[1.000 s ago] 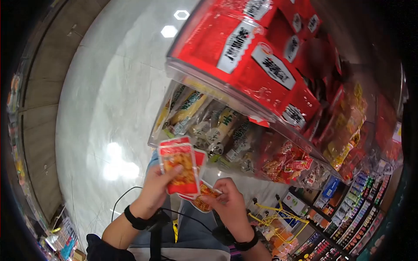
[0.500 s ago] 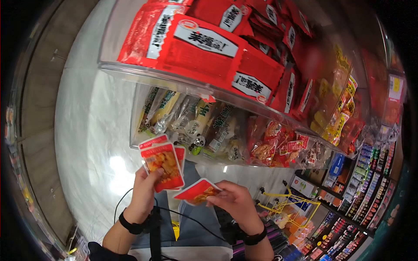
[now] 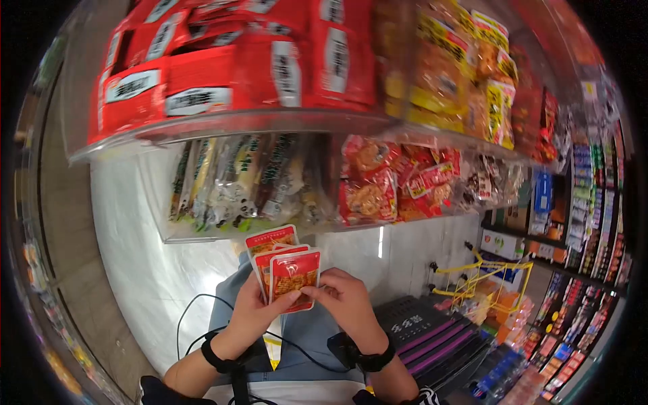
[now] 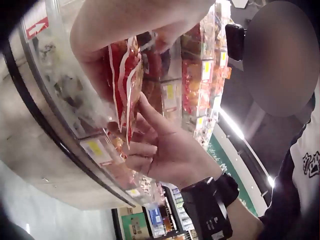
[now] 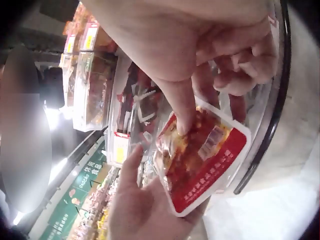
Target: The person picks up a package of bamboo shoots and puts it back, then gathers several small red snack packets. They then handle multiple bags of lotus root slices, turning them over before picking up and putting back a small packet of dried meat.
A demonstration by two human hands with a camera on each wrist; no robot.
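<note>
Likely gathering packets (image 3: 295,268): left hand (image 3: 251,312) grips them, right hand (image 3: 347,298) seems to pinch their three-o'clock edge; squaring up next wants light pressure.

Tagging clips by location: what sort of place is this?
Likely a snack shop or a store's snack section. Clear bins hold many wrapped packets, a price tag shows on one front, and a green sign hangs behind.

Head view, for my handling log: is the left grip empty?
No, the left grip holds several overlapping red packets.
</note>
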